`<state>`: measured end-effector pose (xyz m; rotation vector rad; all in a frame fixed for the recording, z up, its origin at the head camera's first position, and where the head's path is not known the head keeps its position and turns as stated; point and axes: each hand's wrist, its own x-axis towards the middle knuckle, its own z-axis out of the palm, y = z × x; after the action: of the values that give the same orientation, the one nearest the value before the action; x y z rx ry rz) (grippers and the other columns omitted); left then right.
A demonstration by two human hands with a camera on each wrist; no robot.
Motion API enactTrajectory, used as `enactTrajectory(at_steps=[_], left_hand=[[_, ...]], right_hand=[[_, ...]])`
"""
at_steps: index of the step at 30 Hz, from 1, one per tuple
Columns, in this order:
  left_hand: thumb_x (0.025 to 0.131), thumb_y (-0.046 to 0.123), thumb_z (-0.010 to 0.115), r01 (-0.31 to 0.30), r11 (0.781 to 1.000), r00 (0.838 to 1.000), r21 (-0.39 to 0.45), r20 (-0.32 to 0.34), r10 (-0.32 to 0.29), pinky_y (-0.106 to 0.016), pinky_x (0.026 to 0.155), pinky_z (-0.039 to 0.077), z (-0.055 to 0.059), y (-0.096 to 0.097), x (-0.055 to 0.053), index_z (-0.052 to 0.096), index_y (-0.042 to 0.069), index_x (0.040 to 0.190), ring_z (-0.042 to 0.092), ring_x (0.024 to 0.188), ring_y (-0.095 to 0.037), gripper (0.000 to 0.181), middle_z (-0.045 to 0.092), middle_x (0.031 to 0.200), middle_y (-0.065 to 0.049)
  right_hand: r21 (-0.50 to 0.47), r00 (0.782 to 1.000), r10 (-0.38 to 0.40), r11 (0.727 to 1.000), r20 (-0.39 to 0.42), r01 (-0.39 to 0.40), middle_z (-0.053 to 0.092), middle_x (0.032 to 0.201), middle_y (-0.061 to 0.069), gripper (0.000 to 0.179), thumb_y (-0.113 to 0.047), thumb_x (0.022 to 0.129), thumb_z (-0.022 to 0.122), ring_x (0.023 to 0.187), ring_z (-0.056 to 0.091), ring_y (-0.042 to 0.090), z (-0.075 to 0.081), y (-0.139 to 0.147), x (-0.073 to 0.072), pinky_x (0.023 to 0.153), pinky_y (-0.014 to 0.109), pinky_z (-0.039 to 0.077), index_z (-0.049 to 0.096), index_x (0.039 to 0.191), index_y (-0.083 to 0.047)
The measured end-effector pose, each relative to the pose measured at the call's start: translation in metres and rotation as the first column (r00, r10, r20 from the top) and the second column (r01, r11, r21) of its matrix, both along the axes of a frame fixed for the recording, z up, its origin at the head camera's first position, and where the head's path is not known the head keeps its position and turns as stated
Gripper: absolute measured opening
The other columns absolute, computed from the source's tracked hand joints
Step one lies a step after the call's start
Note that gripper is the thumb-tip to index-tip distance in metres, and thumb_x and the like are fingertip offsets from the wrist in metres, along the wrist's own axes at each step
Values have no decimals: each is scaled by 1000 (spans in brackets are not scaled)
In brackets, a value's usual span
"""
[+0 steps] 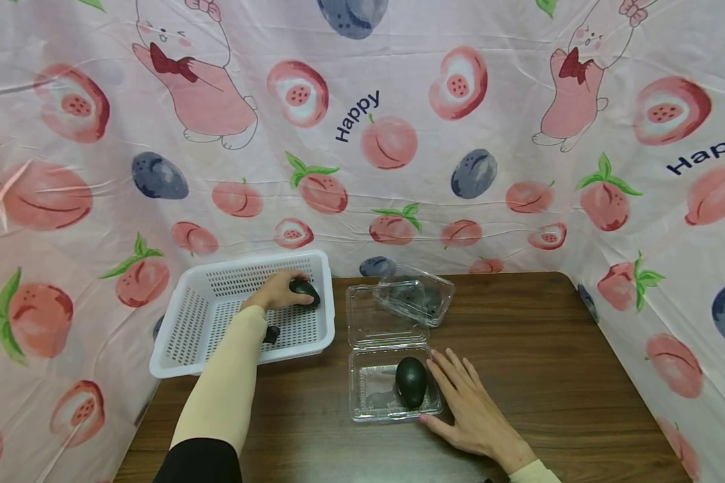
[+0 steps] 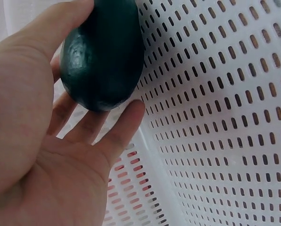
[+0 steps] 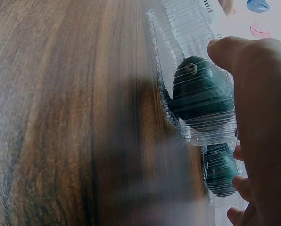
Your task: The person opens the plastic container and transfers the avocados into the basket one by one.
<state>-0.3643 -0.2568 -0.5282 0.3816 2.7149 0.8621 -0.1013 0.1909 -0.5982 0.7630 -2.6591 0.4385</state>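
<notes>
In the white basket [image 1: 187,355], my left hand [image 1: 274,290] grips a dark green avocado [image 1: 305,292] near the right wall. The left wrist view shows the thumb on one side of this avocado [image 2: 105,56] and fingers around its lower end. My right hand [image 1: 474,412] lies with extended fingers along the right side of an open clear plastic clamshell box [image 1: 368,409], thumb at its front corner. One avocado [image 1: 411,382] sits in the right half of that box. Its lid [image 1: 362,315] is folded back, away from me.
Behind the open box, a second clear plastic box [image 1: 441,308] overlaps the lid in the head view and has a dark avocado inside. A small black object [image 1: 271,334] shows beside the left forearm. A fruit-print cloth [image 1: 393,141] hangs around the brown wooden table [image 1: 519,335].
</notes>
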Motion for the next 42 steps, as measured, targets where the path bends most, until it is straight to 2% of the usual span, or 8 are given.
enactTrajectory(at_steps=[5, 13, 19, 25, 35, 42], left_hand=[[95, 40, 91, 6, 999, 1000, -34, -14, -6, -62, 126, 48, 4, 4, 5, 63, 5, 158, 61, 136, -38, 77, 67, 154, -24], [92, 47, 92, 14, 999, 1000, -30, 9, -14, -70, 135, 35, 9, 3, 8, 54, 4, 166, 46, 161, -47, 94, 54, 170, -27], [93, 56, 88, 15, 999, 1000, -40, 22, -14, -72, 135, 34, 9, 0, 12, 44, 6, 173, 40, 166, -49, 104, 46, 175, -27], [93, 62, 86, 14, 999, 999, -40, 37, -12, -74, 136, 29, 14, -1, 18, 35, 9, 177, 30, 171, -51, 111, 35, 181, -28], [90, 69, 84, 3, 998, 1000, -58, 13, -2, -79, 136, 22, 25, 0, 26, 27, 18, 181, 16, 175, -50, 119, 19, 189, -23], [88, 73, 85, -6, 999, 1000, -49, -21, 5, -80, 135, 25, 31, -2, 34, 25, 20, 181, 19, 174, -51, 123, 15, 189, -23]], right_hand=[[-5, 1000, 4, 1000, -1, -4, 49, 177, 16, 99, -63, 94, 83, 160, 48, 49, 0, -1, 0, 142, 26, -15, 52, 168, -5], [-14, 1000, 9, 1000, -5, -9, 50, 177, 18, 98, -62, 94, 83, 159, 49, 50, 1, -2, 0, 142, 26, -15, 52, 167, -4], [-10, 1000, 11, 1000, -10, -11, 50, 177, 18, 98, -64, 95, 82, 160, 49, 50, 1, -2, 1, 143, 26, -14, 53, 166, -4], [-16, 1000, 12, 1000, -3, -12, 50, 176, 19, 97, -63, 96, 82, 160, 48, 50, 0, -1, 2, 142, 25, -16, 53, 166, -3], [-14, 1000, 3, 1000, 1, -3, 51, 175, 19, 97, -63, 95, 82, 160, 48, 50, 1, -3, 2, 141, 25, -16, 53, 166, -4], [-6, 1000, 10, 1000, -9, -10, 51, 175, 21, 97, -64, 96, 82, 160, 48, 51, 1, -2, 1, 141, 25, -17, 54, 166, -3]])
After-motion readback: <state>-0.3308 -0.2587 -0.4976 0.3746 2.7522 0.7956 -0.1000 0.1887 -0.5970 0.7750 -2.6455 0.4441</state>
